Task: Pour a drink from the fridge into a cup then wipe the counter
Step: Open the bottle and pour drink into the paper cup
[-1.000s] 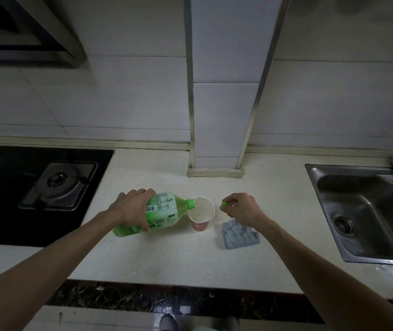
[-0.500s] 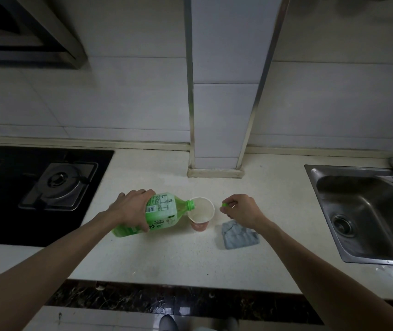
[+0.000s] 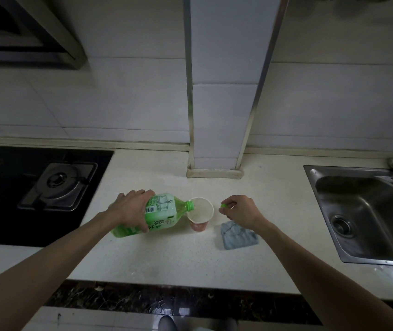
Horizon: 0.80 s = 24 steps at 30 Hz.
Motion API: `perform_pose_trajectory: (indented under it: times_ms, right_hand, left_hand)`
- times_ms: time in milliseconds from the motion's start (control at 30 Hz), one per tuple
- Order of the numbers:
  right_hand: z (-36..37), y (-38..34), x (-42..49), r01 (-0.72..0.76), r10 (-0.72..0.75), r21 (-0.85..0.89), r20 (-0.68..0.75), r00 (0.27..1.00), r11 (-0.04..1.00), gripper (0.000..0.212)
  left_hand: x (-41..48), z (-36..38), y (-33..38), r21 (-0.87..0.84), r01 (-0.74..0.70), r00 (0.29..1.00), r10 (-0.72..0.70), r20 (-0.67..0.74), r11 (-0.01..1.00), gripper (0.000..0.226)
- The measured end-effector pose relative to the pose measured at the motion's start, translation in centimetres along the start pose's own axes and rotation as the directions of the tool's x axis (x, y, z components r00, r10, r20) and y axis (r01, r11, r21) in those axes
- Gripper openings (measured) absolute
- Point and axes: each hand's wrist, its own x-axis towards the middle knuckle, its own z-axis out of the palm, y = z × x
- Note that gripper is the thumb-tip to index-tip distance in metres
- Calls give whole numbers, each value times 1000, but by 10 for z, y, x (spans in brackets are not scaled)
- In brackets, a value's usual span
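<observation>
My left hand (image 3: 132, 209) grips a green drink bottle (image 3: 159, 215), tipped almost flat with its open neck over the rim of a paper cup (image 3: 200, 217). The cup stands upright on the pale counter (image 3: 166, 256), white inside with a reddish outside. To the right of the cup, my right hand (image 3: 241, 211) pinches the small green bottle cap (image 3: 223, 205) between its fingertips. A folded blue-grey cloth (image 3: 237, 236) lies on the counter just below that hand, partly hidden by my wrist.
A black gas hob (image 3: 37, 187) fills the counter's left side. A steel sink (image 3: 367, 211) with a tap sits at the right. A tiled pillar (image 3: 217, 130) rises from the counter behind the cup. The counter's front edge runs below my arms.
The bottle's neck stays over the cup and both hands hold almost still. Only a slight shift of the view shows.
</observation>
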Motion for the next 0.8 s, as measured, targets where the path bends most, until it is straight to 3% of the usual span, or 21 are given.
perform_pose_trajectory:
  times_ms: [800]
  right_hand:
    - [2, -5, 2, -10, 10, -8, 3, 1000, 1000, 29]
  left_hand:
    - [1, 0, -1, -2, 2, 1000, -2, 14, 1000, 88]
